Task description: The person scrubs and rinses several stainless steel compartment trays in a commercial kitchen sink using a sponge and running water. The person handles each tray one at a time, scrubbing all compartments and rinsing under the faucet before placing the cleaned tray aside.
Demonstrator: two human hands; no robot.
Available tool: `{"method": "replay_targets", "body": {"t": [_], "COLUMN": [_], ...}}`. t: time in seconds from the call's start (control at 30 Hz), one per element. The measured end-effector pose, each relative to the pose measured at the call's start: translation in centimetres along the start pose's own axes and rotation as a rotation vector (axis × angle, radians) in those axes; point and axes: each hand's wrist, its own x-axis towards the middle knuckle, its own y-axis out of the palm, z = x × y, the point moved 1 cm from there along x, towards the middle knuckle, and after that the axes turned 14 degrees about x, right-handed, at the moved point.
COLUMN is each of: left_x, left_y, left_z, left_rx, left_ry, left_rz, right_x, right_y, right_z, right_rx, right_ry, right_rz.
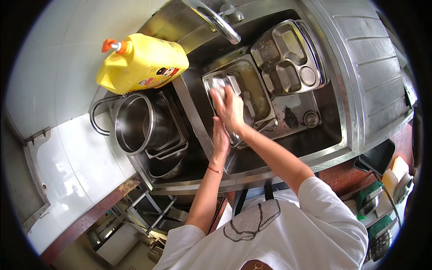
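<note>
A stainless steel compartment tray is tilted over a rectangular metal pan in the right-hand sink basin. My left hand holds the tray's near left edge. My right hand is slightly blurred and presses on the tray's left part, its fingers over something pale and shiny that I cannot make out clearly. Metal utensils lie beside the pan's near right corner. A stack of compartment trays leans at the back right of the basin, by a drain strainer and dark scraps.
A chrome faucet reaches over the basin. At left stands a yellow pump bottle, above a deep metal pot and pans in the left basin. A curved metal pipe is beside them. The ribbed steel drainboard lies right.
</note>
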Motion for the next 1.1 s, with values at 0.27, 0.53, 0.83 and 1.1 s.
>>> {"method": "replay_targets", "body": {"t": [0.27,0.53,0.83,1.1], "left_x": [1.4,0.3,0.2,-0.8], "left_y": [-0.6,-1.2,-0.1,-0.8], "left_z": [1.1,-1.6,-0.2,0.7], "left_rx": [0.029,-0.172,0.241,0.534], "left_ry": [0.210,-0.134,0.191,0.251], "left_rz": [-0.098,-0.209,-0.129,-0.216], "right_x": [0.7,-7.2,3.2,4.9], "right_y": [-0.7,-4.1,1.0,0.2], "right_z": [-0.4,-1.5,-1.3,-0.9], "right_rx": [0.176,0.181,0.129,0.080], "right_ry": [-0.134,-0.125,-0.295,-0.270], "right_rz": [0.360,0.432,0.284,0.366]}}
